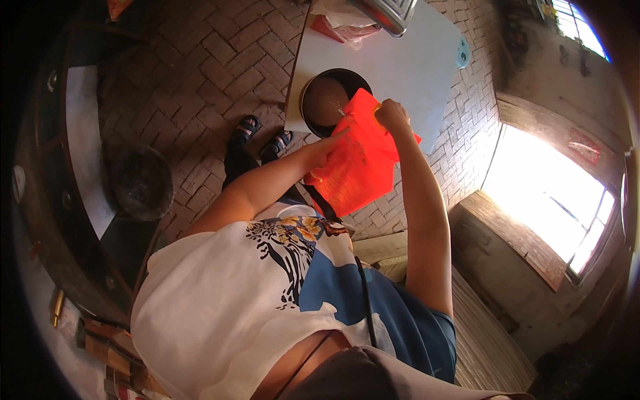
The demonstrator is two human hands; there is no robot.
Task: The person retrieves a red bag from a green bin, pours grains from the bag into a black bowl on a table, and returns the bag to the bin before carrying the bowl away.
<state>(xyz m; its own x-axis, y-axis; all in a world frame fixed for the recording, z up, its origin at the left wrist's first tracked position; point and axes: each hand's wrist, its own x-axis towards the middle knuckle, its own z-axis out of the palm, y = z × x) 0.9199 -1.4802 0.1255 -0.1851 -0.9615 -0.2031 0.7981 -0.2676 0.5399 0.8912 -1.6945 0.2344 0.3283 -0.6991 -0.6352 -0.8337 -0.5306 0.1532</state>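
A bright red plastic bag [369,160] hangs tilted in front of me, its upper end over the dark rim of a round pot [305,100]. My right hand [393,115] is closed on the bag's upper right edge, where a bit of yellow shows at the fingers. On the other side, my left hand [331,145] grips the bag's left edge; its fingers are partly lost against the red. A small pale, blurred streak shows at the bag's mouth over the pot. Brownish contents, or the pot's bottom, show inside; I cannot tell which.
The pot stands near the corner of a pale table [417,73]. A metal tin or tray [390,15] and a red-and-clear plastic package [343,30] lie at its far end. A light-blue object [463,52] is beyond the right edge. A dark round basin [141,181] sits left.
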